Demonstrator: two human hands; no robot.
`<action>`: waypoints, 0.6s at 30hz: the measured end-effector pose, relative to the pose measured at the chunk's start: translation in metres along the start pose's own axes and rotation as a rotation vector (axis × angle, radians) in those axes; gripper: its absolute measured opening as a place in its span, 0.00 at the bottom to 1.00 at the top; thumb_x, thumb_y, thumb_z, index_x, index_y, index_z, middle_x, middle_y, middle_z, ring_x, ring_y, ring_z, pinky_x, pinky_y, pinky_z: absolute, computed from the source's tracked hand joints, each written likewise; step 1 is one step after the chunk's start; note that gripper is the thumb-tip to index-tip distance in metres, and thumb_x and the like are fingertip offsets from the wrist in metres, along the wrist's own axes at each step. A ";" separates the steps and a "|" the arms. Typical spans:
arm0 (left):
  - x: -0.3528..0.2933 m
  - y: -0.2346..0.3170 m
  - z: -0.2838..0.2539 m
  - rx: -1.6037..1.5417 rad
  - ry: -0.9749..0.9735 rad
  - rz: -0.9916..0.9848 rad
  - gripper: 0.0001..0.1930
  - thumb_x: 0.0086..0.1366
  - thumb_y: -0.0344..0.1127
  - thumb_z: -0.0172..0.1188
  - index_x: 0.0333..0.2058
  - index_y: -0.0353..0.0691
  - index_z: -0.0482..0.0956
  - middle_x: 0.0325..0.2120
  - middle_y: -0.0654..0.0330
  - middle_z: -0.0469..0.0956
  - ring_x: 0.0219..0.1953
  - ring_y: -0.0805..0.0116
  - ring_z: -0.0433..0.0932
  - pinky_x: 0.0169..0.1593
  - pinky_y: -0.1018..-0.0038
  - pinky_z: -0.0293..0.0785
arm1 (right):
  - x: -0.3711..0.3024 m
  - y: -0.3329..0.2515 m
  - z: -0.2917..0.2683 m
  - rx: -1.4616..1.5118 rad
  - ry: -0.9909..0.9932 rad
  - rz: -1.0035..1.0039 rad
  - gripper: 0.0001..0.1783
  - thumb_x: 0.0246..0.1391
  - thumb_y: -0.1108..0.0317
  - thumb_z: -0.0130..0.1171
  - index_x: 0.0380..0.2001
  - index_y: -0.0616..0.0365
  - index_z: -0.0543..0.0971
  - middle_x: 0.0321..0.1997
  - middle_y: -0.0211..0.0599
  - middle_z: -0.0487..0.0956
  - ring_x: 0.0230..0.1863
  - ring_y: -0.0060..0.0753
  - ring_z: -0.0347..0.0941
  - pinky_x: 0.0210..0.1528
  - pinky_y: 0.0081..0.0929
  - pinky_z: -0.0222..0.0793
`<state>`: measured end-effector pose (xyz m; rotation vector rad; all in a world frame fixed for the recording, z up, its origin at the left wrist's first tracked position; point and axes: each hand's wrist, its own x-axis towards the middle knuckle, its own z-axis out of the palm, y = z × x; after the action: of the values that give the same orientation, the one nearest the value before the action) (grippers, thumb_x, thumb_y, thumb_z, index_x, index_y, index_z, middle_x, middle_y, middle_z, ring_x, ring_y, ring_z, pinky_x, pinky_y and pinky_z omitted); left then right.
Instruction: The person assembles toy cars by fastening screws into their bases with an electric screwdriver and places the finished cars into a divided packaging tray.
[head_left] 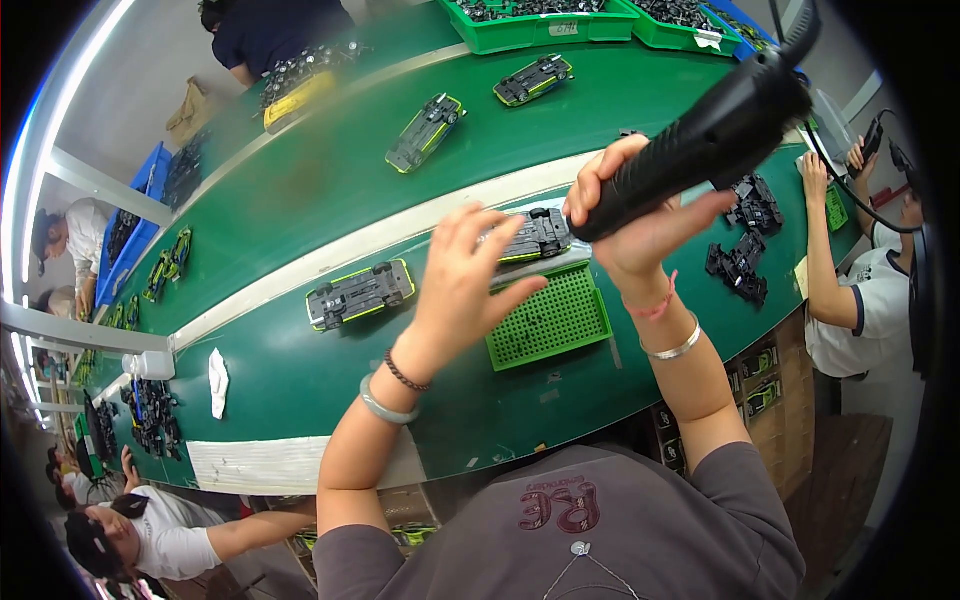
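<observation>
My right hand (pixel 640 235) is wrapped round a black electric screwdriver (pixel 705 130), which is raised over the bench and tilted up to the right. My left hand (pixel 455 280) has its fingers spread, beside an upturned toy car (pixel 537 236) with a dark underside. Its fingers overlap the car's left end, and whether they touch it I cannot tell. A second upturned toy car (pixel 360 294) with a yellow-green edge lies left of that hand. Just nearer than the first car sits a green perforated basket (pixel 550 318); any small contents are too small to make out.
Two more upturned cars (pixel 426 132) (pixel 533 80) lie on the green belt beyond a pale rail. Black plastic parts (pixel 738 265) are at the right. Green bins (pixel 545 32) of small parts stand at the back. Co-workers sit at both sides. A white cloth (pixel 218 383) lies left.
</observation>
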<state>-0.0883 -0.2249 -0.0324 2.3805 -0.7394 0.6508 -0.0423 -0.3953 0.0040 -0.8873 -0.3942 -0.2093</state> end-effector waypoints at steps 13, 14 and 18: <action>-0.001 -0.013 -0.034 -0.030 -0.113 -0.056 0.24 0.37 0.40 0.72 0.34 0.39 0.74 0.31 0.58 0.69 0.38 0.56 0.68 0.44 0.65 0.65 | 0.006 0.020 0.049 0.037 -0.110 0.085 0.56 0.27 0.12 0.19 0.25 0.60 0.66 0.13 0.38 0.68 0.12 0.30 0.65 0.16 0.23 0.62; -0.003 -0.024 -0.035 -0.035 -0.120 -0.091 0.31 0.36 0.40 0.73 0.42 0.38 0.71 0.35 0.55 0.69 0.41 0.54 0.67 0.46 0.64 0.65 | 0.008 0.030 0.054 -0.044 -0.155 0.063 0.55 0.29 0.13 0.20 0.25 0.61 0.66 0.13 0.38 0.68 0.12 0.30 0.65 0.16 0.23 0.62; -0.019 -0.042 -0.011 -0.114 -0.086 -0.141 0.40 0.38 0.39 0.73 0.51 0.37 0.63 0.40 0.53 0.67 0.44 0.54 0.65 0.48 0.64 0.64 | 0.009 0.062 0.056 -0.108 -0.213 0.051 0.52 0.33 0.15 0.26 0.25 0.62 0.67 0.14 0.39 0.68 0.14 0.30 0.65 0.17 0.22 0.63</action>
<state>-0.0792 -0.1824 -0.0509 2.3416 -0.6209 0.4386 -0.0267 -0.3135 -0.0046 -1.0284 -0.5620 -0.0896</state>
